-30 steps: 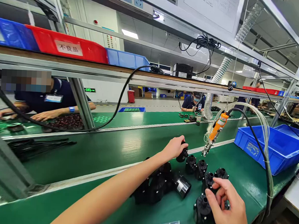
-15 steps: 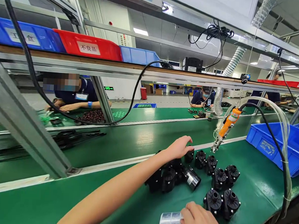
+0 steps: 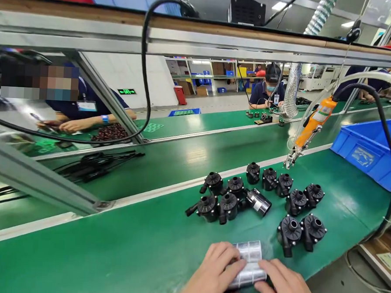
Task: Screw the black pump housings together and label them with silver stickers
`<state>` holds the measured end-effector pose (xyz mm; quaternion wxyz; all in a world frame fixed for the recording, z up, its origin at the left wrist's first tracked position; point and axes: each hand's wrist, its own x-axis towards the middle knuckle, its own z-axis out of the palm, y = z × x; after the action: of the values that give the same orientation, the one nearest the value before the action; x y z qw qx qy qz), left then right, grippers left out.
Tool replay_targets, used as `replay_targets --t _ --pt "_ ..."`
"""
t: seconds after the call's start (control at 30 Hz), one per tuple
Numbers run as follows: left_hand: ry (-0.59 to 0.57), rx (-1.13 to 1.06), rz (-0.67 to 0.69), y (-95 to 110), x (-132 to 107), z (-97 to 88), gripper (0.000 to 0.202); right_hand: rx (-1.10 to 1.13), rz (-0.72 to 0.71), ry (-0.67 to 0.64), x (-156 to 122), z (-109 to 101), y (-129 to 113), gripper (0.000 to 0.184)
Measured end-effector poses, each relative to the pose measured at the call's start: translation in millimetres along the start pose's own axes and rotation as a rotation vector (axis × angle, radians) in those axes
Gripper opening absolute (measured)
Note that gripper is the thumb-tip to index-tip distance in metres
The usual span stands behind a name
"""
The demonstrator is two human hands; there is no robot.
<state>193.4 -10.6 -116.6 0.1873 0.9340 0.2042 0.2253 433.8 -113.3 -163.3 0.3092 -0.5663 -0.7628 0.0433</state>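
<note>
- The left end of the label roll (image 3: 252, 274) is being clasped by the left hand (image 3: 213, 272), fingers bunched.
- Its long axis is being held crosswise between both hands' fingers, more being covered by the left.
- The right end is being pinched by the right hand (image 3: 288, 284).
- Beyond the right fingers, black pumps (image 3: 313, 227) are being left untouched.

The left hand (image 3: 217, 272) has left the far black pump (image 3: 253, 172), which now stands free, and come back to hold the roll of labels (image 3: 253, 252). The right hand (image 3: 288, 287), earlier over the near pumps (image 3: 302, 228), now grips the roll's right edge.
</note>
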Motion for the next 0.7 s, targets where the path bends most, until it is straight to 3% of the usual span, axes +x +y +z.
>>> replay_targets --t 0.17,0.37,0.57,0.7 --pt "0.104 -0.189 -0.116 7.9 8.2 -2.9 0.017 0.208 0.09 -0.033 19.5 -13.6 -14.4 0.019" --pt "0.257 -0.51 -0.389 5.3 10.0 0.1 0.019 0.358 0.272 0.038 32.8 -22.5 -26.4 0.016" --pt "0.376 -0.432 -0.33 5.1 13.4 2.6 0.023 0.357 0.184 -0.001 39.7 -17.1 -15.8 0.013" --pt "0.413 -0.382 -0.304 6.4 15.3 2.1 0.019 0.286 0.123 0.05 39.0 -11.1 -7.5 0.014"
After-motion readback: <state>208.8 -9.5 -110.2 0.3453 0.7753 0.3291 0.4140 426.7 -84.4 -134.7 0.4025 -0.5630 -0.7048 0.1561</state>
